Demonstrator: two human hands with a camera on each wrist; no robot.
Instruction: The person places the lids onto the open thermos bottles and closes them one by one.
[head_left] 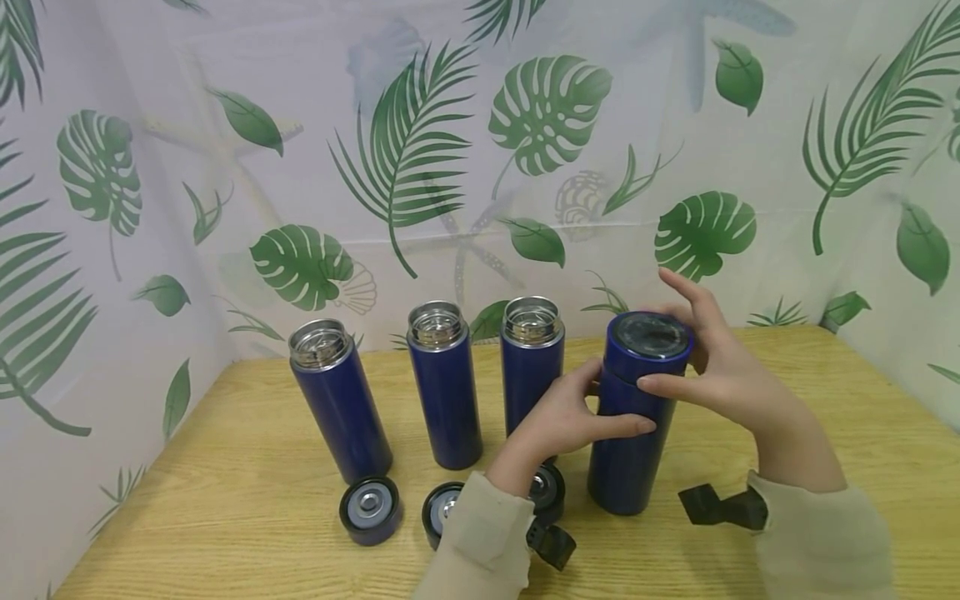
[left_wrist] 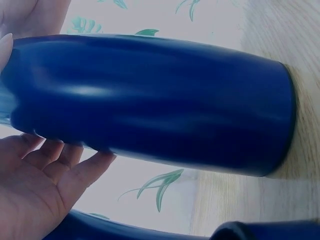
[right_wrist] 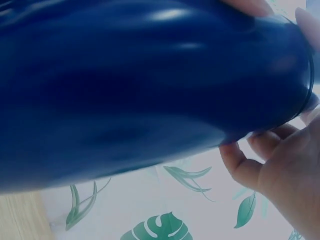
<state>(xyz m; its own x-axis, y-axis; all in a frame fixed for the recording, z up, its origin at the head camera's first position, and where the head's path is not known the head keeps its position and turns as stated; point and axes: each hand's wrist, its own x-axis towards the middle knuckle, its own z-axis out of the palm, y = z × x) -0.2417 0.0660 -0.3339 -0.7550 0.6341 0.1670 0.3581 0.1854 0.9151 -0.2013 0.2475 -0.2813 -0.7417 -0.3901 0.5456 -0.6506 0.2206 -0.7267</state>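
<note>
At the right of the row stands a dark blue vacuum flask [head_left: 626, 467] with its lid [head_left: 651, 335] on top. My left hand [head_left: 566, 417] grips its upper body from the left, thumb across the front. My right hand [head_left: 723, 371] is at the lid from the right: its thumb touches the side near the seam, one finger is raised, and the others are partly hidden behind. In the left wrist view, left fingers [left_wrist: 82, 172] touch the flask [left_wrist: 160, 105]. Right fingers [right_wrist: 240, 162] bend against the flask [right_wrist: 125, 90] in the right wrist view.
Three lidless blue flasks [head_left: 348, 417] [head_left: 450, 400] [head_left: 525, 375] with steel mouths stand to the left on the wooden table [head_left: 225, 467]. Before them lie upturned lids [head_left: 371, 508] [head_left: 551, 492], one partly behind my left sleeve. A leaf-patterned cloth [head_left: 450, 208] hangs behind.
</note>
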